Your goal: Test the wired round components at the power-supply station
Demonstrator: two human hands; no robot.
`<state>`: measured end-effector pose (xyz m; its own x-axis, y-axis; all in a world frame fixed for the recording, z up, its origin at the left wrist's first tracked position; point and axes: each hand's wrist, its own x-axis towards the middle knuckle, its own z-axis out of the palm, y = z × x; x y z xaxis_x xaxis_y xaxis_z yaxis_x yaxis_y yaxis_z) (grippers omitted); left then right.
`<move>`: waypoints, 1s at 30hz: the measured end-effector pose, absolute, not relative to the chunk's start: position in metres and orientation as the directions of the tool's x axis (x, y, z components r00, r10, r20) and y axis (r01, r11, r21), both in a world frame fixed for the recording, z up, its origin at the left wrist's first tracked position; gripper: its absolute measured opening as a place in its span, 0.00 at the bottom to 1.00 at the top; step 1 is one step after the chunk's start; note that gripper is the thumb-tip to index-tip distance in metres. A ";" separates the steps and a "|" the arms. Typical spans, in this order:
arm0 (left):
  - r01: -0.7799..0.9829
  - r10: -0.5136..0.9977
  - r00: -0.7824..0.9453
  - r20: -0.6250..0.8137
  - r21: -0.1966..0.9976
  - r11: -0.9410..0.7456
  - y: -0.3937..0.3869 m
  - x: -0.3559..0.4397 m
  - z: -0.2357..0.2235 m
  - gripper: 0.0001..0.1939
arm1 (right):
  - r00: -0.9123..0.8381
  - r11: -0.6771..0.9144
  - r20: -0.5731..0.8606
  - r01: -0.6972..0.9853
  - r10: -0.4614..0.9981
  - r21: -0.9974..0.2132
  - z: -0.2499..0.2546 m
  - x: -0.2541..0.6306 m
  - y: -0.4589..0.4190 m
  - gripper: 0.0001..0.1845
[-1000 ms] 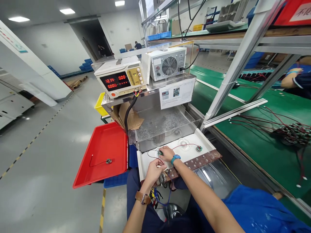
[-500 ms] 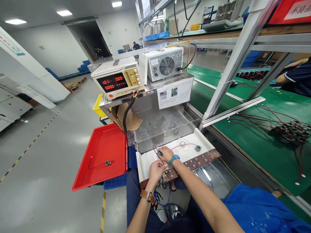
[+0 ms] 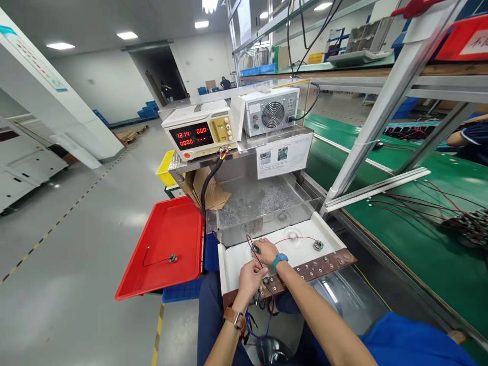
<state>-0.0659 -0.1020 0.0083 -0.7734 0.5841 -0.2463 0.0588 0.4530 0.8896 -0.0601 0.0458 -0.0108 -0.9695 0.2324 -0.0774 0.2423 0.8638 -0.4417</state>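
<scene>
My right hand [image 3: 267, 251], with a blue wristband, rests closed over a small round circuit board [image 3: 255, 249] on the white tray [image 3: 232, 259]. My left hand [image 3: 251, 277], watch on the wrist, is curled by the brown terminal strip [image 3: 316, 268], pinching the board's thin wire leads [image 3: 251, 245]. A second round board [image 3: 318, 245] with a red lead lies to the right on the tray.
A red tray [image 3: 168, 239] on the left holds one wired round board [image 3: 173, 258]. Behind stand a power supply [image 3: 198, 133] with a red display, a fan unit [image 3: 272, 111] and a clear box [image 3: 263, 203]. A green conveyor [image 3: 400, 223] with wire bundles runs on the right, where another person's arm [image 3: 467, 136] shows.
My left hand has shifted slightly toward the terminal strip while the wire leads lifted into a loop. The camera view has tilted a little; the right hand stays on the board.
</scene>
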 end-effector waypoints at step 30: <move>0.129 0.590 -0.783 -0.197 0.876 0.464 -0.104 -0.066 0.006 0.09 | -0.968 0.840 -0.059 0.241 0.244 -0.487 -0.013 -0.061 0.045 0.18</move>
<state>-0.0656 -0.1038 0.0057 -0.7827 0.5903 -0.1970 0.1293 0.4639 0.8764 -0.0613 0.0450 -0.0130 -0.9680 0.2439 -0.0594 0.2414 0.8395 -0.4867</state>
